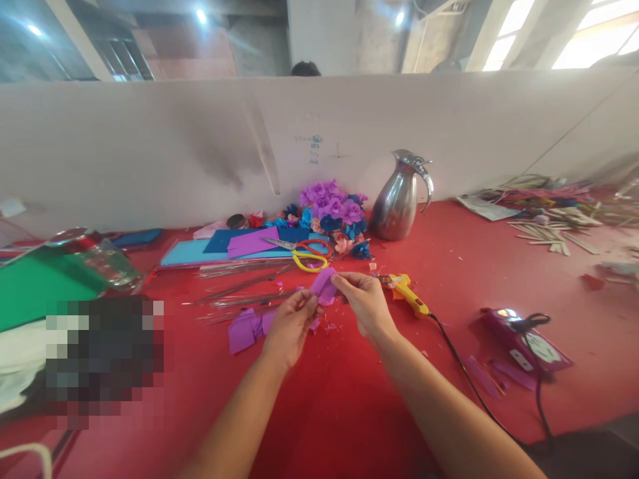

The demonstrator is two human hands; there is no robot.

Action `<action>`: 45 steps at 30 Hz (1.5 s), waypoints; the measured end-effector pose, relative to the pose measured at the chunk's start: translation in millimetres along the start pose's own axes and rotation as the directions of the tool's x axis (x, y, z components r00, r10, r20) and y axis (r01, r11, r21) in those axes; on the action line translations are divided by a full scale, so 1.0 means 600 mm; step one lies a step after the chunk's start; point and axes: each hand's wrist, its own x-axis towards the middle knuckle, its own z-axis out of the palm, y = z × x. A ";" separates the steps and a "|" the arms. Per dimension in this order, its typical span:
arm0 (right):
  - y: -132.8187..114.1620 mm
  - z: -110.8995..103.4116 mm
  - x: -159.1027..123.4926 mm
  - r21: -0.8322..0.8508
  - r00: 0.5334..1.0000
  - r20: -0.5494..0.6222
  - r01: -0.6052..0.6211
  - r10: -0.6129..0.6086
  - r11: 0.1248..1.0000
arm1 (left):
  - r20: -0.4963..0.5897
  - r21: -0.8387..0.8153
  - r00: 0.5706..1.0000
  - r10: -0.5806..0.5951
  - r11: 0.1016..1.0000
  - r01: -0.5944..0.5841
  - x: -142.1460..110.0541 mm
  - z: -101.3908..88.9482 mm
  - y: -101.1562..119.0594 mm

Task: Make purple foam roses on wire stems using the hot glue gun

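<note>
A small piece of purple crepe paper is pinched between my two hands above the red table. My left hand grips its lower left side, fingers closed. On its upper right edge, the thumb and fingers of my right hand are closed. More cut purple paper pieces lie just left of my left hand. Scissors with red and yellow handles rest open beyond the hands. Close to my right hand lies a yellow glue gun. A bunch of purple paper flowers sits against the partition.
A steel jug stands at the back. Paper sheets and thin wires lie left of centre. At right are a power strip with a black cord and wooden sticks. A glass jar lies at left.
</note>
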 end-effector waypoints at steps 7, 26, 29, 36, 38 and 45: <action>0.002 0.001 0.000 0.015 1.000 0.018 -0.013 0.013 1.000 | -0.058 0.034 0.998 0.023 0.999 -0.021 0.002 -0.003 -0.002; 0.000 0.001 -0.006 0.009 0.998 0.070 -0.002 0.002 1.000 | -0.051 0.086 0.997 0.065 0.994 -0.060 -0.003 0.001 0.001; -0.002 0.002 -0.007 0.004 0.997 0.071 -0.003 0.003 1.000 | -0.051 0.098 0.996 0.069 0.993 -0.064 -0.003 -0.001 0.001; -0.004 0.003 -0.009 0.000 0.996 0.092 0.008 -0.008 1.000 | -0.051 0.118 0.997 0.062 0.991 -0.056 -0.004 -0.003 0.002; -0.005 0.002 -0.009 -0.006 0.995 0.099 0.009 -0.008 1.000 | -0.051 0.119 0.996 0.067 0.991 -0.061 -0.004 -0.004 0.001; -0.007 0.001 -0.008 0.040 0.993 0.100 -0.064 0.060 0.997 | -0.042 0.108 0.998 0.051 0.993 -0.046 -0.004 -0.003 0.000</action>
